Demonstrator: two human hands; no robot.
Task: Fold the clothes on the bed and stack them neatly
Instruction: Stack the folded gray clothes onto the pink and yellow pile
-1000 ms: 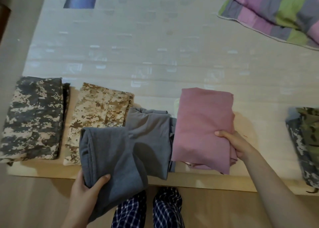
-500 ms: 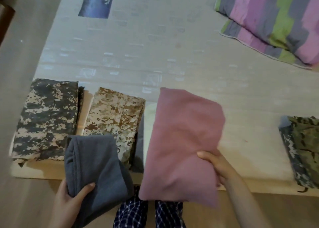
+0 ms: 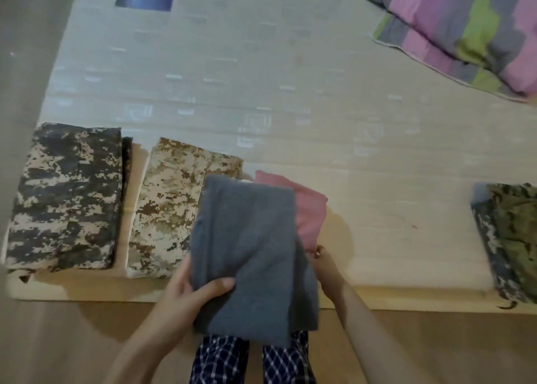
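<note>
A folded grey garment [image 3: 250,250] lies on top of a folded pink garment [image 3: 308,209] at the bed's near edge. My left hand [image 3: 189,299] grips the grey one at its near left corner, thumb on top. My right hand [image 3: 328,267] is at the right side of the two, its fingers under the grey cloth against the pink one; whether it grips is hidden. Left of them lie a folded tan camouflage piece [image 3: 171,209] and a folded dark camouflage piece [image 3: 66,197].
A green camouflage garment [image 3: 508,238] lies at the bed's right near edge. A striped blanket [image 3: 470,26] sits at the far right. The pale mattress [image 3: 261,93] stretches beyond the piles. My checked trouser legs [image 3: 220,360] stand below the wooden bed edge [image 3: 87,290].
My left hand brought the grey garment right and laid it over the pink one. My right hand set the pink garment down beside the tan piece.
</note>
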